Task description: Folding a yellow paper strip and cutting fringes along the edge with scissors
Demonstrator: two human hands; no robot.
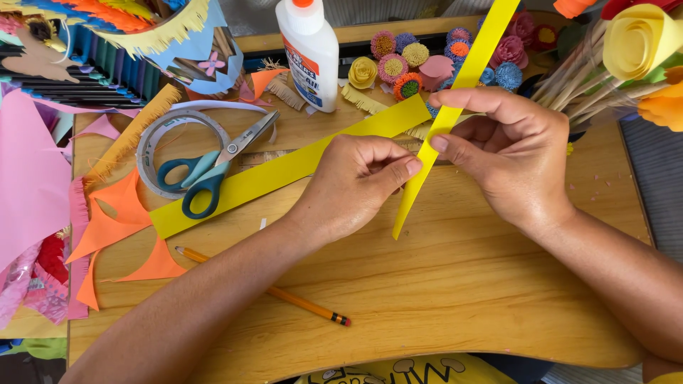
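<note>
Two bare hands work a narrow yellow paper strip above a wooden table. The strip's long axis runs steeply, from its lower tip near the table's middle, just right of the left hand, up and to the right past the right hand and out of the top edge of the view. The right hand's fingers are curled close together, thumb and forefinger pinching the strip about midway along its visible length. The left hand's fingers are bent inward and narrow, thumb tip touching the strip's left edge just below the right-hand pinch; whether its hidden fingertips grip the paper cannot be told. A second, wider yellow strip lies flat on the table, its long axis slanting from lower left to upper right and passing under the left hand. A pair of scissors with teal handles rests across this wide strip and over a roll of tape, blades pointing up and right. A pencil lies partly under the left forearm, its dark end toward the lower right. Orange paper scraps and pink paper sit at the left edge; a white glue bottle stands at the back, beside small rolled paper flowers; a large yellow paper rose on sticks shows at upper right
</note>
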